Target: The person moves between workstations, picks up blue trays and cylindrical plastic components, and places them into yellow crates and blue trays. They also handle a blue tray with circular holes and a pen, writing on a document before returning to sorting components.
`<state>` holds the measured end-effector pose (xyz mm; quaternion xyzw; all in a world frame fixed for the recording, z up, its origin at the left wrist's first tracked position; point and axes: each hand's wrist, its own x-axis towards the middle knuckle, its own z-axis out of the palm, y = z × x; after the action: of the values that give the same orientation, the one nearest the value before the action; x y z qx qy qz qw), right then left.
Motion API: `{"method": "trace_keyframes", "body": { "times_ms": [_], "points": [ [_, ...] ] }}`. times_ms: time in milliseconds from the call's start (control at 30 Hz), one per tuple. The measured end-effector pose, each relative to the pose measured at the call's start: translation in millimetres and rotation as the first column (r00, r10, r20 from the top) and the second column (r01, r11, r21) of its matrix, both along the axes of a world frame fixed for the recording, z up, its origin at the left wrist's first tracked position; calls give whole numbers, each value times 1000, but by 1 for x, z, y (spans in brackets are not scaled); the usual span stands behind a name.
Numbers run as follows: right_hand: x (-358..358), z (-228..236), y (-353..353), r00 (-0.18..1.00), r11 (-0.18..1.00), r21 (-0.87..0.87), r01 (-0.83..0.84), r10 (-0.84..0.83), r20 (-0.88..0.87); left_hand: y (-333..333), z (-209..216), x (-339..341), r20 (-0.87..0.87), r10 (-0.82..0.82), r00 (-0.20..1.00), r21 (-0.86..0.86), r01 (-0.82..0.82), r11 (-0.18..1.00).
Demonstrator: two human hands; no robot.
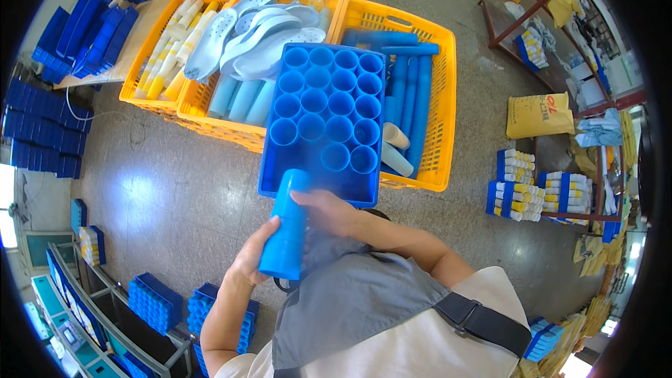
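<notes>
My left hand [250, 252] is wrapped round a blue plastic tube-shaped piece [285, 234], which looks like a short stack of nested cups. It stands tilted in front of my body, its narrower end toward the tray. My right hand [327, 211] is at the piece's upper right side, smeared by motion, so its grip is unclear. Just beyond my hands a blue tray [270, 168] holds rows of upright blue cups [313, 101] with their open ends up. The row nearest me has cups only on the right, and bare tray floor shows along the near side.
The tray rests over yellow crates; the right crate [442, 133] holds long blue tubes. White shoe-sole shapes [269, 35] lie on the middle crate's pale blue tubes. Another crate [150, 102] holds yellow-and-white tubes. Filled blue trays [155, 302] stand lower left; a yellow sack [539, 115] stands right.
</notes>
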<state>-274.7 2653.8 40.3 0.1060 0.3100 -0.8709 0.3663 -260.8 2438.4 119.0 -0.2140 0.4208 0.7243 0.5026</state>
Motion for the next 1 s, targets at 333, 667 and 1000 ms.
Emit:
{"method": "trace_keyframes", "body": {
  "times_ms": [333, 667, 1000],
  "points": [
    [-22, -5, -31, 997, 999, 23, -27, 25, 75, -23, 8, 21, 21, 159, 987, 15, -159, 987],
    [29, 28, 0, 578, 563, 635, 529, 309, -755, -48, 4, 22, -321, 9, 947, -148, -59, 987],
    [63, 18, 13, 364, -2, 480, 877, 654, -663, 27, -11, -13, -745, -536, 396, -626, -139, 767]
  ]
}}
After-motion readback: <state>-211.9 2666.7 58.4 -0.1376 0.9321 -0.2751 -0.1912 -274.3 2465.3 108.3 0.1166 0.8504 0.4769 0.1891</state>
